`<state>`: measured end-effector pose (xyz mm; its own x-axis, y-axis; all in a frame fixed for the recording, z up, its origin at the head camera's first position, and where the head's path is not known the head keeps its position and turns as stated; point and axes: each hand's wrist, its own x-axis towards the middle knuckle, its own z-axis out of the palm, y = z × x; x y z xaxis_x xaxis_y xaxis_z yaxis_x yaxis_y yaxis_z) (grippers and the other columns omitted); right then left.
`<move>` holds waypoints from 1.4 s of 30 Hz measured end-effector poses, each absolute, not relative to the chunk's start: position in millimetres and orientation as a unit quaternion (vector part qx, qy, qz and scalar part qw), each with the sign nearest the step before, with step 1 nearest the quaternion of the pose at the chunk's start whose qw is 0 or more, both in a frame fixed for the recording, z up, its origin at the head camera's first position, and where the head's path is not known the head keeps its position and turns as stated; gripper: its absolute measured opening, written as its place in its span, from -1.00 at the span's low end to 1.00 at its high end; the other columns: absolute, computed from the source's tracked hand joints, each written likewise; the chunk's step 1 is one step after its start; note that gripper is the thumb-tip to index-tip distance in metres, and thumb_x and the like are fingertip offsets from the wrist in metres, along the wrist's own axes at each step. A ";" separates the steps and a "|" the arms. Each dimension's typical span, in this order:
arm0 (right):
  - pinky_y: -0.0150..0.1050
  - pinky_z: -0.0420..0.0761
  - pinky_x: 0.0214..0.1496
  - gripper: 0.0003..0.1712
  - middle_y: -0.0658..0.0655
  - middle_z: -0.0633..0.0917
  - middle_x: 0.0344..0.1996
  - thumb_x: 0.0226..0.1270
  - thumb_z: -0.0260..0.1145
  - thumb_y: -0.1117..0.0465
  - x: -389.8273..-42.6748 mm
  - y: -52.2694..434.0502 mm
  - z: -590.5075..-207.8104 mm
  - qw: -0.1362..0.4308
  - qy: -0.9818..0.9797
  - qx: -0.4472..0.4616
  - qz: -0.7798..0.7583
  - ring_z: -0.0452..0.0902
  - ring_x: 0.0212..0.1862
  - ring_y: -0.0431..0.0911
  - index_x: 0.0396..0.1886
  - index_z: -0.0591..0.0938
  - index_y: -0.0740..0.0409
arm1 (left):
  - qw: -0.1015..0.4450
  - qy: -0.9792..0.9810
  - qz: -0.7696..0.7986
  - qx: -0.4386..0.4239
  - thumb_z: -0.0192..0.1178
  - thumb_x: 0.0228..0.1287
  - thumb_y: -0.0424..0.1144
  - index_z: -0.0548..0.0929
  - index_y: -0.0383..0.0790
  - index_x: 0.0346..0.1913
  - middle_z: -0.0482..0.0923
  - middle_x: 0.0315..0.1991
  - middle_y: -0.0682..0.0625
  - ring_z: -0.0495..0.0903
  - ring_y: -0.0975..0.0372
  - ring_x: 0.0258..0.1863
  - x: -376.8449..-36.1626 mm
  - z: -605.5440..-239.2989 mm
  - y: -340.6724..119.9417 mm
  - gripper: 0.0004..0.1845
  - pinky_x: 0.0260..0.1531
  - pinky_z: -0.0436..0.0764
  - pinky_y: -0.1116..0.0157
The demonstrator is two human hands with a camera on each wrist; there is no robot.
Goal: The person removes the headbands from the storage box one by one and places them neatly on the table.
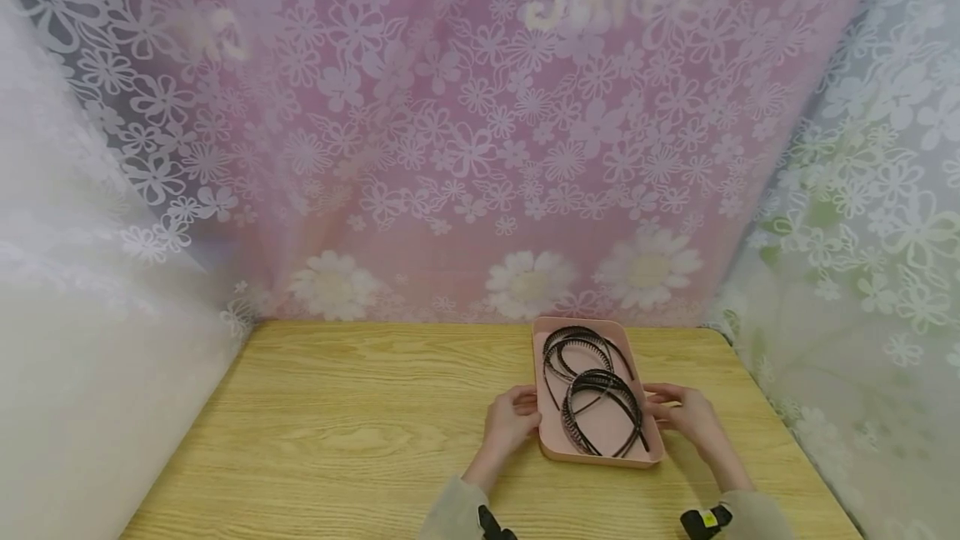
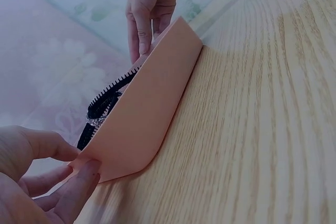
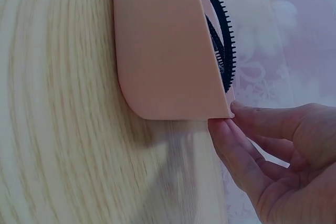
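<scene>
A shallow pink tray [image 1: 598, 460] with rounded corners stands on the table towards the right in the head view. Several black toothed headbands [image 1: 567, 413] lie inside it, overlapping in loops; sparkly bits show on one headband [image 2: 95, 121] in the left wrist view. My left hand [image 1: 510, 425] is at the tray's left side, its thumb and fingers pinching the rim, as the left wrist view shows. On the opposite side, my right hand [image 1: 688, 417] pinches the rim between thumb and fingers, plainest in the right wrist view. No headband is in either hand.
The wood-grain table [image 1: 360, 423] extends left of the tray, with a narrower strip to its right. A pink flowered curtain [image 1: 450, 123] hangs behind the table's far edge. Pale sheets [image 1: 885, 273] hang at both sides.
</scene>
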<state>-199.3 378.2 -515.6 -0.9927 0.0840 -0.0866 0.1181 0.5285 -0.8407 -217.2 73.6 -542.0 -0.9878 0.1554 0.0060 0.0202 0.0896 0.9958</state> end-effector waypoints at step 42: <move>-0.08 0.75 -0.17 -0.51 0.41 0.68 -0.08 0.46 0.29 0.35 -211.1 334.8 -516.7 0.019 0.869 0.049 -0.492 0.74 -0.20 0.09 0.30 0.51 0.50 | 0.039 0.735 0.676 0.038 0.24 0.15 -0.59 0.62 -0.50 0.16 0.66 0.02 -0.36 0.72 -0.05 -0.04 -220.5 -544.1 35.6 -0.55 -0.28 0.75 0.21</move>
<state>-211.1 334.8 -516.7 -0.9944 0.0667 -0.0817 0.1043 0.5102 -0.8537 -220.5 35.6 -544.1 -0.9941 0.1084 -0.0066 0.0024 0.0830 0.9965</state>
